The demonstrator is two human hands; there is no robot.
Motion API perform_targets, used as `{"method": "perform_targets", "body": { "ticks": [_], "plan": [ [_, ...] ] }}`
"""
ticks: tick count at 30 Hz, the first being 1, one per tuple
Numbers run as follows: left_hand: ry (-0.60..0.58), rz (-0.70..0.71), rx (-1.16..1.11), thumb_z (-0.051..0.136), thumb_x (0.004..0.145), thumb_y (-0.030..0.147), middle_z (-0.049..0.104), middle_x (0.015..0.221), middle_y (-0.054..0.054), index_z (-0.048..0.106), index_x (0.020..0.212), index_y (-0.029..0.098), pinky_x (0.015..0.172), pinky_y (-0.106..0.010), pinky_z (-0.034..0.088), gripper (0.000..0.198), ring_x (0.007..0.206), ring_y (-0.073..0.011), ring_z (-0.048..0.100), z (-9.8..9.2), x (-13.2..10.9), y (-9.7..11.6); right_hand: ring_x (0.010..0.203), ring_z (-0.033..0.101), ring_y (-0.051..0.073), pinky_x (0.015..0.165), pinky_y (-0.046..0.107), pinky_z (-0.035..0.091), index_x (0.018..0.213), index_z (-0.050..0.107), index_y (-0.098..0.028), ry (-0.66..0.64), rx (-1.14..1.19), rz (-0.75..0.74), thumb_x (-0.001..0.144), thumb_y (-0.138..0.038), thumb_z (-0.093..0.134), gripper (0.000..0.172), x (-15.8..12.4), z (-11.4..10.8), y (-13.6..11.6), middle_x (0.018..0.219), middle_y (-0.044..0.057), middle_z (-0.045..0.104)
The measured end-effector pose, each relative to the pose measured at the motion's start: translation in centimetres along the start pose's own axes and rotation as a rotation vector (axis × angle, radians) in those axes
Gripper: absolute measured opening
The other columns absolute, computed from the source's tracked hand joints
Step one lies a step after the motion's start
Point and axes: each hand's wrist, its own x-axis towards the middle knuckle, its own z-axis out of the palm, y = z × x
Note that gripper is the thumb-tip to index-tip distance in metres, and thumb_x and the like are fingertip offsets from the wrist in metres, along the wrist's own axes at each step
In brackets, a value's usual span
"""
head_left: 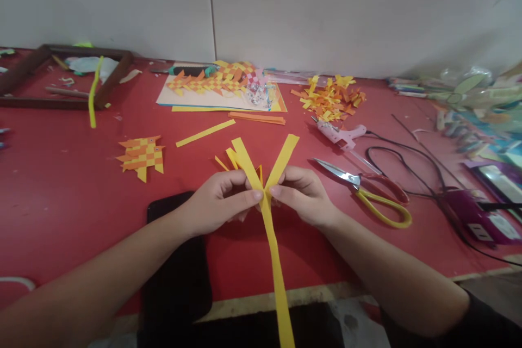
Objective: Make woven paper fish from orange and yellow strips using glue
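Observation:
Both hands meet over the red table [61,185], pinching a bundle of yellow paper strips [261,174]. My left hand [222,201] has thumb and fingers closed on the strips from the left. My right hand [302,193] pinches them from the right. The strips cross at the fingertips, fan out upward, and one long strip [279,277] hangs down past the table's front edge.
A woven orange-and-yellow paper fish [142,156] lies left. Yellow-handled scissors [367,187] and a glue gun [340,135] with black cables lie right. Woven pieces on a sheet [220,89], paper scraps [332,98], a loose yellow strip [205,133], a wooden frame [61,73] and a black phone [175,261] surround them.

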Motion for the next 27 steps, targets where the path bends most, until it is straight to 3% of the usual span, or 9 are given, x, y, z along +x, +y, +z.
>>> {"method": "perform_targets", "body": {
  "ticks": [6, 12, 20, 27],
  "plan": [
    [0.047, -0.018, -0.026, 0.061, 0.089, 0.041, 0.050, 0.052, 0.005, 0.062, 0.078, 0.016, 0.042, -0.018, 0.032, 0.027, 0.045, -0.0073, 0.044, -0.03, 0.09, 0.05, 0.051, 0.049, 0.008, 0.050, 0.022, 0.043, 0.068, 0.063, -0.018, 0.078, -0.024, 0.019, 0.084, -0.033, 0.070, 0.023, 0.05, -0.04, -0.18, 0.058, -0.003, 0.057],
    [-0.095, -0.080, -0.005, 0.062, 0.088, 0.049, 0.058, 0.062, 0.002, 0.065, 0.081, 0.016, 0.043, -0.019, 0.035, 0.034, 0.048, -0.0073, 0.046, 0.14, -0.21, 0.38, 0.054, 0.053, 0.009, 0.053, 0.023, 0.045, 0.068, 0.061, -0.018, 0.095, -0.022, 0.034, 0.084, -0.032, 0.070, 0.023, 0.12, 0.12, -0.44, 0.060, -0.003, 0.060],
    [-0.180, -0.060, -0.029, 0.062, 0.090, 0.037, 0.064, 0.071, -0.001, 0.063, 0.083, 0.016, 0.045, -0.016, 0.037, 0.022, 0.053, -0.0067, 0.050, 0.22, -0.23, 0.63, 0.057, 0.057, 0.011, 0.053, 0.024, 0.047, 0.080, 0.066, -0.015, -0.122, 0.068, 0.223, 0.084, -0.042, 0.070, 0.027, -0.13, -0.39, -0.17, 0.064, 0.000, 0.062],
    [-0.160, -0.051, 0.024, 0.062, 0.089, 0.038, 0.058, 0.062, 0.002, 0.064, 0.078, 0.016, 0.044, -0.018, 0.032, 0.025, 0.049, -0.0060, 0.041, 0.01, -0.31, 0.86, 0.053, 0.049, 0.007, 0.049, 0.020, 0.041, 0.081, 0.065, -0.015, -0.093, 0.120, 0.235, 0.082, -0.039, 0.073, 0.025, 0.05, -0.36, -0.35, 0.062, -0.004, 0.057]
  ]
}}
